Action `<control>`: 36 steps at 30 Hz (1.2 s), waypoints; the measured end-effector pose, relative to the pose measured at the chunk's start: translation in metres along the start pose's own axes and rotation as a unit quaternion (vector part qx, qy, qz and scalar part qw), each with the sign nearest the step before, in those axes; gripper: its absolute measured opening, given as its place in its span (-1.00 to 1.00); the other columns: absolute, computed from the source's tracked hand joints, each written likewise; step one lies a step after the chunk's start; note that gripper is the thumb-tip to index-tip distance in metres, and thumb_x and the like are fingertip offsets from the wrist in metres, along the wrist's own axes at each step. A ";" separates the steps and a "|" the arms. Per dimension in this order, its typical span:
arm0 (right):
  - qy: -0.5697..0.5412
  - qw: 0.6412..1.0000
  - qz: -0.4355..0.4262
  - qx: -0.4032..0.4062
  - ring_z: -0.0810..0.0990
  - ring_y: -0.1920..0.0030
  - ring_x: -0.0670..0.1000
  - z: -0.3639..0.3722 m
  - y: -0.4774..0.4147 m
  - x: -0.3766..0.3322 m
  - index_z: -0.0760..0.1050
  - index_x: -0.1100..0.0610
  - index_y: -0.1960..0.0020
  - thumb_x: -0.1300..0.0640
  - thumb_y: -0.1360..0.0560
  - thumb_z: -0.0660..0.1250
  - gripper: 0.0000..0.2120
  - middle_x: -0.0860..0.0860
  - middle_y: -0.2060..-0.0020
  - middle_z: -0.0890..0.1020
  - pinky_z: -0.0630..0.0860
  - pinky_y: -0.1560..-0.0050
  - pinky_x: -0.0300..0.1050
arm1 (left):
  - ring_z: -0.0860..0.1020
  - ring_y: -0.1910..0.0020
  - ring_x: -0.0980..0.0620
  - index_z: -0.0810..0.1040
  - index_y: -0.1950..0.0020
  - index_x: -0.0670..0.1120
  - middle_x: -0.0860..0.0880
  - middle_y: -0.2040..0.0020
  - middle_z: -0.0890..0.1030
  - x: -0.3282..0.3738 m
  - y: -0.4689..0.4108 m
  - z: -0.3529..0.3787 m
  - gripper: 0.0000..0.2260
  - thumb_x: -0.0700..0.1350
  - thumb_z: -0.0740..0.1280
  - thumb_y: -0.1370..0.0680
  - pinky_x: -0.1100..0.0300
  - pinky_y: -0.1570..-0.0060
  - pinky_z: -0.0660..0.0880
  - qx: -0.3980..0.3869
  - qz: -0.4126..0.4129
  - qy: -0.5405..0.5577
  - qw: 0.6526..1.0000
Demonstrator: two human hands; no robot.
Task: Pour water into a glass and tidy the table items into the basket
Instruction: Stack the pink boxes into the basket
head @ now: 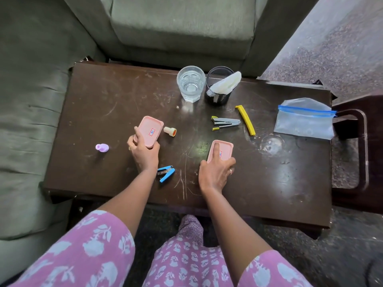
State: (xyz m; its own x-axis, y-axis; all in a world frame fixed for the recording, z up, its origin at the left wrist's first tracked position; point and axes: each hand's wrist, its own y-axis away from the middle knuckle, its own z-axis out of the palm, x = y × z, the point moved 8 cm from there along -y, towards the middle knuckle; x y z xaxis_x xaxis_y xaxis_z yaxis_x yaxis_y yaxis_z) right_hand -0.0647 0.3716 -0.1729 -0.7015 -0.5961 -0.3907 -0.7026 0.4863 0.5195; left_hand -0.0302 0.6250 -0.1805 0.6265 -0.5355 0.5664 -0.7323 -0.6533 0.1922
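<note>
Dark and scratched, the wooden table (99, 112) stood before a grey-green sofa (182, 27), with the glass (190, 83) of water and the black mesh basket (217, 96) side by side at upper centre. At centre left the left hand (145, 152) gripped the left pink tray (151, 129), fingers curled round its near end. At lower centre the right hand (215, 175) clasped the right pink tray (226, 149) by its edges, forefinger stretched flat across it, while a stapler (226, 123), yellow clip (245, 120) and zip bag (304, 121) lay at the right.
</note>
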 end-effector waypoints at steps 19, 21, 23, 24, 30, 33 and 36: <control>-0.138 0.965 -0.039 0.219 0.48 0.01 0.30 -0.122 -0.045 0.045 0.45 0.13 -0.24 0.16 -0.34 0.42 -0.53 0.30 -0.17 0.39 0.48 0.00 0.05 | 0.52 -0.09 -0.27 0.43 -0.30 -0.28 -0.37 -0.15 0.46 0.167 0.156 0.078 -0.35 -0.27 0.54 -0.24 0.12 -0.11 0.42 -0.101 0.265 0.095 0.954; -0.164 0.946 -0.046 0.275 0.52 0.01 0.29 -0.155 -0.056 0.057 0.52 0.19 -0.16 0.20 -0.29 0.46 -0.55 0.32 -0.10 0.46 0.49 0.04 0.02 | 0.50 -0.14 -0.27 0.44 -0.29 -0.26 -0.37 -0.20 0.44 0.195 0.172 0.096 -0.39 -0.28 0.52 -0.26 0.18 -0.16 0.36 -0.136 0.271 0.115 0.946; -0.170 0.927 -0.056 0.330 0.55 0.02 0.29 -0.187 -0.065 0.067 0.56 0.23 -0.10 0.23 -0.25 0.49 -0.58 0.33 -0.04 0.51 0.51 0.07 0.01 | 0.52 -0.14 -0.27 0.49 -0.25 -0.25 -0.37 -0.22 0.44 0.228 0.188 0.109 -0.44 -0.29 0.52 -0.27 0.22 -0.15 0.35 -0.153 0.289 0.126 0.937; -0.175 0.917 -0.055 0.355 0.56 0.03 0.30 -0.205 -0.071 0.075 0.57 0.24 -0.08 0.23 -0.25 0.49 -0.59 0.33 -0.02 0.52 0.53 0.07 0.03 | 0.54 -0.12 -0.27 0.52 -0.21 -0.25 -0.37 -0.21 0.46 0.248 0.199 0.116 -0.47 -0.29 0.52 -0.26 0.19 -0.12 0.38 -0.155 0.310 0.128 0.929; -0.252 0.849 0.000 0.465 0.55 -0.07 0.31 -0.311 -0.105 0.132 0.57 0.25 -0.08 0.18 -0.30 0.47 -0.63 0.33 -0.09 0.51 0.49 0.00 0.02 | 0.56 -0.10 -0.19 0.59 -0.14 -0.22 -0.31 -0.18 0.52 0.365 0.271 0.160 -0.57 -0.30 0.50 -0.28 0.32 -0.08 0.37 -0.199 0.359 0.187 0.893; -0.269 0.822 0.007 0.502 0.52 -0.11 0.32 -0.364 -0.120 0.157 0.56 0.28 -0.10 0.19 -0.32 0.45 -0.63 0.35 -0.12 0.49 0.50 -0.07 0.06 | 0.53 -0.11 -0.09 0.55 -0.19 -0.22 -0.29 -0.20 0.50 0.424 0.311 0.182 -0.56 -0.29 0.48 -0.31 0.59 -0.08 0.24 -0.252 0.394 0.203 0.860; -0.276 0.809 0.011 0.518 0.50 -0.15 0.32 -0.408 -0.139 0.177 0.54 0.28 -0.13 0.17 -0.35 0.44 -0.63 0.34 -0.15 0.46 0.53 -0.08 0.10 | 0.52 -0.09 -0.02 0.55 -0.20 -0.22 -0.28 -0.19 0.51 0.480 0.345 0.201 -0.56 -0.24 0.48 -0.33 0.55 -0.08 0.26 -0.275 0.454 0.195 0.825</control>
State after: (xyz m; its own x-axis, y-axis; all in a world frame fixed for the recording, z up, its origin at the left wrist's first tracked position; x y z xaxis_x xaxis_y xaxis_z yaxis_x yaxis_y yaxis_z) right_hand -0.0424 -0.0623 -0.0048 -0.4598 -0.3428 -0.8192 -0.2112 0.9382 -0.2741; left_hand 0.0712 0.0347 -0.0034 -0.3019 -0.3868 0.8713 -0.9297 0.3217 -0.1794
